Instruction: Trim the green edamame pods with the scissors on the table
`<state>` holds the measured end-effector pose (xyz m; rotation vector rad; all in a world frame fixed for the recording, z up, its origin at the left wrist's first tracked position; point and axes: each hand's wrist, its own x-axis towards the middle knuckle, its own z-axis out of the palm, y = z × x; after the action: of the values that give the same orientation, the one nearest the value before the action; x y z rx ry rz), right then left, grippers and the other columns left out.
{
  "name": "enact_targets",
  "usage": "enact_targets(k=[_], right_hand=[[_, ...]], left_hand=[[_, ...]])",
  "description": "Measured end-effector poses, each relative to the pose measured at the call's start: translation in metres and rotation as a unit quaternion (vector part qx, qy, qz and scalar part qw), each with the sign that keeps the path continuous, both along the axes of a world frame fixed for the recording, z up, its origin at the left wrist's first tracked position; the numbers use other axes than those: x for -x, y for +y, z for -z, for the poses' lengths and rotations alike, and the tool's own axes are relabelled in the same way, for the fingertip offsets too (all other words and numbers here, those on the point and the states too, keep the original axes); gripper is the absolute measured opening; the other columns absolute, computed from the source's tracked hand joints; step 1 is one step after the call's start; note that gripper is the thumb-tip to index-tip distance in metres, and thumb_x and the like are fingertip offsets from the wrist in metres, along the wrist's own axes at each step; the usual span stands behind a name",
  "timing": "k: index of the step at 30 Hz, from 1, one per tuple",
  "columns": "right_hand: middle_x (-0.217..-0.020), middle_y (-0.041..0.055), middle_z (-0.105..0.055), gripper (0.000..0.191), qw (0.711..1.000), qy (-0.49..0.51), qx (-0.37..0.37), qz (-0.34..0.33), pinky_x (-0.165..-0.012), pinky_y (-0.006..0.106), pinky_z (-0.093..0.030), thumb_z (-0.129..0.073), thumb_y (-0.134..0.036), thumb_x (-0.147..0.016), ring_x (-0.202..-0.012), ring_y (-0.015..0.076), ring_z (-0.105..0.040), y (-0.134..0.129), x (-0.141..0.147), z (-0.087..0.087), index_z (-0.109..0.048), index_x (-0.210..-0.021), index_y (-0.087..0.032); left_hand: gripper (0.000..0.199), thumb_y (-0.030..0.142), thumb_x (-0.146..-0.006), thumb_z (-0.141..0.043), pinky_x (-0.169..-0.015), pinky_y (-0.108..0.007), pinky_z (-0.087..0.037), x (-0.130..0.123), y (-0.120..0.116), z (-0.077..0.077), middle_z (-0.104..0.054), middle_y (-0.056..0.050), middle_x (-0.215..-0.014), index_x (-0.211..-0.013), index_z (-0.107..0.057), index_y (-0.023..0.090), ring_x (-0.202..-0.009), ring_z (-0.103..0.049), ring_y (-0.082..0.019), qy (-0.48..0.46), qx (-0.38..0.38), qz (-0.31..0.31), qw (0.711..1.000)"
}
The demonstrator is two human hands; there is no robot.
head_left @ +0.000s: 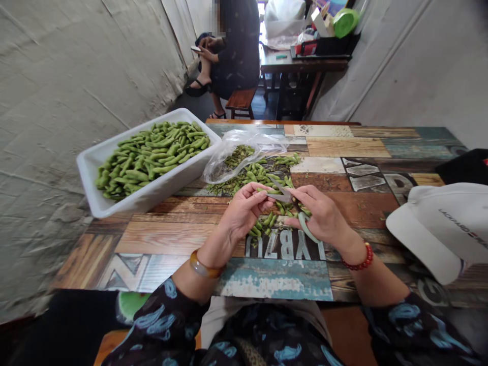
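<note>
My right hand [318, 208] is closed on scissors [308, 228] with pale green handles, their blades apart and pointing left. In my left hand [246, 208], the fingers pinch a green pod [263, 191] whose end lies by the blades. Under and beyond both hands, loose green pods [257, 174] lie on the patterned table with scattered trimmings. A clear plastic bag [224, 161] lies behind them, next to a heap of small trimmings. To the left stands a white tub [152, 195] piled with green pods.
A white cap [444, 223] lies at the table's right side, with a dark object [463, 166] behind it. Past the far edge, a person [238, 51] sits on a wooden stool [241, 99] holding a phone. A second table [301, 65] beyond carries bags and boxes.
</note>
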<state>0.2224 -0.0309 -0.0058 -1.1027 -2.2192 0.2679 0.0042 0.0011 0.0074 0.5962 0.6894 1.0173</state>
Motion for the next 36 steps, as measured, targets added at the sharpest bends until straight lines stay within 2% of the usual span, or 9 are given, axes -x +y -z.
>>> enact_targets(k=[8,15,22,29,32,34,36], right_hand=[[-0.112,0.0138,-0.062,0.066,0.999,0.027,-0.014,-0.011,-0.085,0.041,-0.056,-0.068,-0.046,-0.087,-0.1,0.0277,-0.062,-0.003,0.006,-0.001,-0.046,-0.143,-0.021],[-0.111,0.0137,-0.062,0.068,0.999,0.033,-0.017,-0.002,-0.085,0.042,-0.056,-0.066,-0.053,-0.086,-0.099,0.0284,-0.062,-0.004,0.007,-0.001,-0.046,-0.145,-0.022],[-0.112,0.0142,-0.061,0.067,0.999,0.048,-0.015,-0.013,-0.086,0.042,-0.055,-0.068,-0.052,-0.085,-0.1,0.0279,-0.062,-0.004,0.008,-0.003,-0.049,-0.141,-0.02],[-0.106,0.011,-0.064,0.057,0.998,0.061,-0.012,-0.021,-0.075,0.035,-0.056,-0.065,-0.048,-0.089,-0.086,0.0227,-0.063,-0.006,0.008,-0.001,-0.053,-0.137,-0.021],[-0.106,0.0115,-0.065,0.055,0.999,0.034,-0.022,0.015,-0.077,0.035,-0.055,-0.064,-0.047,-0.09,-0.089,0.0238,-0.064,-0.004,0.002,0.0,-0.053,-0.137,-0.02],[-0.107,0.0118,-0.065,0.054,0.997,0.029,-0.029,0.068,-0.08,0.035,-0.055,-0.063,-0.048,-0.091,-0.089,0.0244,-0.064,0.0,-0.004,0.001,-0.055,-0.136,-0.02],[-0.105,0.0121,-0.065,0.053,0.992,0.037,-0.039,0.115,-0.081,0.036,-0.054,-0.062,-0.05,-0.09,-0.088,0.0246,-0.063,0.005,-0.011,0.002,-0.057,-0.134,-0.02]], left_hand=[[0.03,0.021,-0.064,-0.088,-0.063,-0.013,-0.058,-0.005,-0.006,0.002,-0.073,-0.001,-0.073,-0.079,-0.063,0.012,-0.064,-0.069,-0.008,-0.017,0.007,0.03,0.999],[0.029,0.02,-0.066,-0.087,-0.067,-0.013,-0.058,-0.006,-0.007,0.003,-0.072,0.0,-0.077,-0.08,-0.063,0.013,-0.066,-0.069,-0.007,-0.009,0.005,0.023,1.0],[0.028,0.02,-0.065,-0.087,-0.066,-0.013,-0.058,-0.006,-0.007,0.002,-0.072,0.0,-0.077,-0.08,-0.064,0.013,-0.066,-0.069,-0.007,-0.014,-0.001,0.023,1.0],[0.029,0.024,-0.066,-0.086,-0.063,-0.017,-0.057,-0.004,-0.007,0.003,-0.07,-0.001,-0.072,-0.078,-0.062,0.014,-0.064,-0.068,-0.009,0.015,-0.048,0.033,0.998],[0.028,0.025,-0.069,-0.084,-0.07,-0.023,-0.058,0.001,-0.002,-0.002,-0.071,-0.002,-0.079,-0.08,-0.06,0.015,-0.07,-0.069,-0.012,0.04,-0.085,0.013,0.995],[0.025,0.025,-0.072,-0.079,-0.078,-0.028,-0.059,0.008,0.003,-0.006,-0.071,-0.003,-0.088,-0.084,-0.059,0.016,-0.08,-0.07,-0.014,0.052,-0.108,-0.017,0.993],[0.019,0.023,-0.075,-0.072,-0.082,-0.031,-0.058,0.014,0.009,-0.008,-0.069,-0.002,-0.088,-0.086,-0.057,0.017,-0.084,-0.069,-0.015,0.064,-0.111,-0.038,0.991]])
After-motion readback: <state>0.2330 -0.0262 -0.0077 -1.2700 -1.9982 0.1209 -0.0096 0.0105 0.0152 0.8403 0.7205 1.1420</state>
